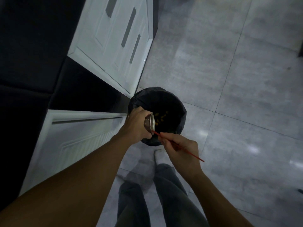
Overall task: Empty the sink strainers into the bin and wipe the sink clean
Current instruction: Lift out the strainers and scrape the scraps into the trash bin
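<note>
A round bin lined with a black bag stands on the floor beside the cabinets. Small orange-yellow scraps lie inside it. My left hand holds a metal sink strainer tipped on its side over the bin's near left rim, its open mouth facing the bin. My right hand pinches a thin red stick, whose tip touches the strainer's lower rim. The sink is out of view.
White cabinet doors with grey handles run along the left, under a dark countertop. Grey floor tiles spread to the right. My legs in grey trousers stand just below the bin.
</note>
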A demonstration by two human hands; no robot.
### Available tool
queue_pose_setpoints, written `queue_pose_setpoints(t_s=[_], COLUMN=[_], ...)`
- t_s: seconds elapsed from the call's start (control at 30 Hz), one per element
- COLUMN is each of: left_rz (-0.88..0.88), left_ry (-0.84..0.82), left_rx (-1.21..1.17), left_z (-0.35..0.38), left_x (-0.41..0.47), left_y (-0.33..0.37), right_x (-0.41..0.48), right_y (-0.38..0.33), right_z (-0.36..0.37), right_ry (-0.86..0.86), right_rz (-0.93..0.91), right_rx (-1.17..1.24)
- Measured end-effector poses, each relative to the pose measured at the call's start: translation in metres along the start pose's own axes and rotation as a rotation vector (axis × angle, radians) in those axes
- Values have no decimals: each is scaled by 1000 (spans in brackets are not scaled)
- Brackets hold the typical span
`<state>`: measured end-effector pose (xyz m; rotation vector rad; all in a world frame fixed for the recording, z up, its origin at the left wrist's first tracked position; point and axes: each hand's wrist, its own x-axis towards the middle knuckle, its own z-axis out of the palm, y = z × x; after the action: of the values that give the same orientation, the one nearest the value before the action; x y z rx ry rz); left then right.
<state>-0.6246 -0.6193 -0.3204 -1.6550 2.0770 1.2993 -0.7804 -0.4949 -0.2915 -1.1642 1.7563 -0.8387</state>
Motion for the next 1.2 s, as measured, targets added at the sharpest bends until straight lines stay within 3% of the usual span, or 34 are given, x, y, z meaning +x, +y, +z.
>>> queue_pose_setpoints(t_s=[0.4, 0.73, 0.97, 1.2], left_rz=[-50, -32, -106, -108], left_ry=[-9, -79, 2, 104], left_rx=[-32, -75, -58, -69], left_z=[0, 5, -10, -37], left_x=[1, 1, -21, -50], left_y=[-14, -12, -15, 14], right_x=[-3, 9, 1, -9], right_y=[6, 2, -4, -43], right_z=[-7, 4, -20, -42], right_ry=[125, 86, 122, 104], right_rz=[10, 38, 68, 9], right_rx=[21, 21, -57, 68])
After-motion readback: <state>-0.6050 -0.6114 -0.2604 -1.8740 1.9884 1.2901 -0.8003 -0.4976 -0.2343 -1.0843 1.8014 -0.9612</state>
